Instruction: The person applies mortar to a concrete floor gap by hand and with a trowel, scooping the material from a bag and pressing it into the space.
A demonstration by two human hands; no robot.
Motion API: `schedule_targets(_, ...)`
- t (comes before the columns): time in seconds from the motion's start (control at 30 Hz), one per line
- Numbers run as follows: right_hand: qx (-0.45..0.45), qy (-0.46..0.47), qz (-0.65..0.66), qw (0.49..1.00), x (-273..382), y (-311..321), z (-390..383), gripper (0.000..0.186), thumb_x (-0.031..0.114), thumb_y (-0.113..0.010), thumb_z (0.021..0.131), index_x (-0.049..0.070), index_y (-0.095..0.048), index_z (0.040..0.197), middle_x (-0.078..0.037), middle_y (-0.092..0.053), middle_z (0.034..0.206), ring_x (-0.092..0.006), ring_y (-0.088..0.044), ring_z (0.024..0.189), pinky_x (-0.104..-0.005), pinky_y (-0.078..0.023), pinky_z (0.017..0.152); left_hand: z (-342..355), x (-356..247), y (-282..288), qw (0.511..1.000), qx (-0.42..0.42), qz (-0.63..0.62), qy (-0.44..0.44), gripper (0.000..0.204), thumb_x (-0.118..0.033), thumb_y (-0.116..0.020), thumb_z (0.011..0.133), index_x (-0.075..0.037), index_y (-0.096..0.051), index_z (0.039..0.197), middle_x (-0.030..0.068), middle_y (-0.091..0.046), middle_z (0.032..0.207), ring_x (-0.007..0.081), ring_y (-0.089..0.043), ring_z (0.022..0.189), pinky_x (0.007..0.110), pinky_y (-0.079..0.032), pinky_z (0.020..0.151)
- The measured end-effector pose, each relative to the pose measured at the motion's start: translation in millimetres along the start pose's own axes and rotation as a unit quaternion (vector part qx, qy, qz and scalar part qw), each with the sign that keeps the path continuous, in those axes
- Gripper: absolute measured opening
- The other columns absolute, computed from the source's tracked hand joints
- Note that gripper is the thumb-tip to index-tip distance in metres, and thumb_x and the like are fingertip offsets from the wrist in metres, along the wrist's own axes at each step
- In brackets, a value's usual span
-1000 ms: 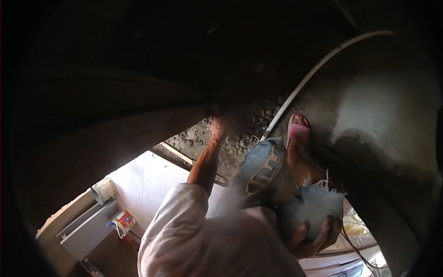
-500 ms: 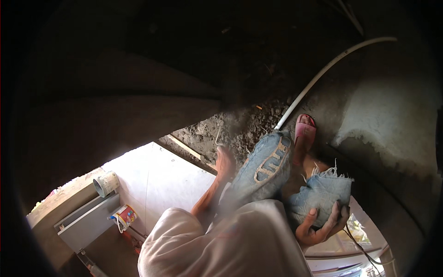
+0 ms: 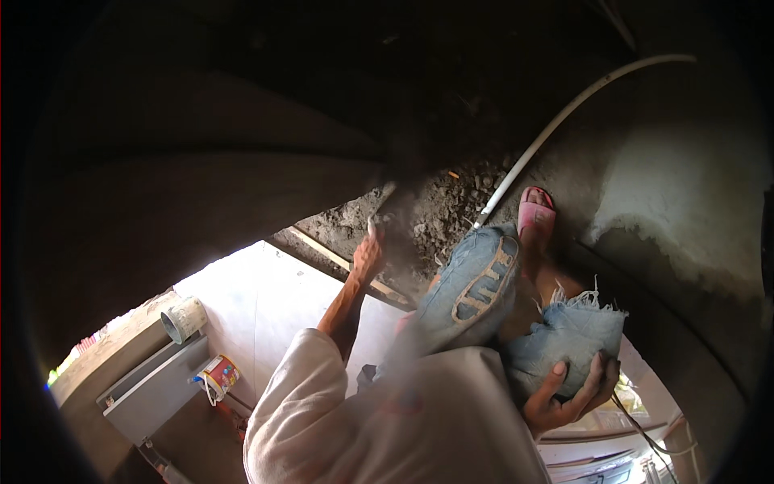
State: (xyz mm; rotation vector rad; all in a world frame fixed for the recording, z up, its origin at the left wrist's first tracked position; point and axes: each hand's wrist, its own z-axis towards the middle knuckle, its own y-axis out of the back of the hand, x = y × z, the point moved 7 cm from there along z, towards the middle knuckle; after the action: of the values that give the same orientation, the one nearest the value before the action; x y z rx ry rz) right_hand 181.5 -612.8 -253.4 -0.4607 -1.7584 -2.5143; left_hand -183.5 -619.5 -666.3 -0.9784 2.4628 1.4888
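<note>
My left hand [image 3: 368, 258] reaches down over the loose soil [image 3: 447, 214], its fingers closed round a narrow tool [image 3: 384, 195] with a flat greyish end. The tool's tip points to the far side, near or in the dirt; dark blur hides the rest, so I cannot tell its exact kind. Against the frayed denim knee [image 3: 576, 335] on my right leg rests my right hand [image 3: 571, 399], fingers spread, holding nothing. A foot in a pink sandal [image 3: 536, 216] stands just past the legs.
A long pale pipe [image 3: 556, 129] curves from beside my left knee toward the far right. A wooden strip [image 3: 330, 254] edges the soil next to a white panel [image 3: 282, 298]. At lower left are a paint bucket [image 3: 219, 377] and a whitish cylindrical container [image 3: 185, 320].
My left hand has swung a little nearer and to the left, and the tool now shows more plainly. My right hand stays on the knee.
</note>
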Motion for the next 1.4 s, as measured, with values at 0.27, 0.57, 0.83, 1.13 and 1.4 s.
schedule_targets(0.27, -0.012, 0.031, -0.001, 0.999, 26, 2, 17, 0.045, 0.026, -0.06, 0.092, -0.005, -0.056, 0.124, -0.026, -0.048, 0.128, -0.0425, -0.046, 0.121, -0.0531, -0.036, 0.101, -139, 49, 30, 0.996, 0.089, 0.023, 0.006, 0.045, -0.01, -0.05, 0.082, -0.009, -0.044, 0.127, 0.0256, -0.058, 0.114, 0.0456, -0.062, 0.091, 0.054, -0.051, 0.072)
schedule_targets(0.57, 0.131, -0.154, 0.19, 0.961, -47, 9, 47, 0.044, 0.032, -0.058, 0.092, -0.004, -0.063, 0.117, -0.015, -0.063, 0.101, -0.0275, -0.061, 0.095, -0.0401, -0.048, 0.084, 41, -128, 45, 0.989, -0.067, -0.133, -0.002, 0.032, -0.029, -0.048, 0.096, -0.003, -0.043, 0.114, 0.0304, -0.062, 0.084, 0.0506, -0.06, 0.079, 0.058, -0.047, 0.064)
schedule_targets(0.83, 0.227, -0.049, 0.439, 0.868, -15, -279, 247, 0.037, 0.031, -0.056, 0.096, 0.008, -0.06, 0.124, -0.012, -0.062, 0.119, -0.0243, -0.059, 0.113, -0.0372, -0.044, 0.097, 258, -170, 73, 0.973, -0.174, 0.102, -0.11, 0.036, -0.029, -0.056, 0.088, -0.005, -0.056, 0.114, 0.0222, -0.065, 0.096, 0.0403, -0.061, 0.09, 0.05, -0.049, 0.077)
schedule_targets(1.13, 0.092, -0.031, 0.344, 0.934, 29, -492, 168, 0.056, 0.038, -0.057, 0.094, -0.001, -0.047, 0.133, -0.027, -0.05, 0.132, -0.0452, -0.046, 0.124, -0.0464, -0.039, 0.104, 360, -98, 75, 0.852, -0.409, 0.291, -0.149, 0.028, -0.024, -0.064, 0.077, -0.007, -0.07, 0.098, 0.0163, -0.067, 0.091, 0.0361, -0.064, 0.088, 0.045, -0.051, 0.081)
schedule_targets(1.4, 0.187, 0.031, 0.206, 0.96, -2, -543, 160, 0.06, 0.037, -0.05, 0.099, 0.0, -0.035, 0.144, -0.024, -0.04, 0.145, -0.038, -0.037, 0.136, -0.0466, -0.032, 0.107, 294, -191, 71, 0.979, -0.151, 0.091, -0.1, 0.037, -0.021, -0.061, 0.08, 0.001, -0.062, 0.111, 0.0273, -0.065, 0.095, 0.0442, -0.064, 0.091, 0.051, -0.051, 0.078)
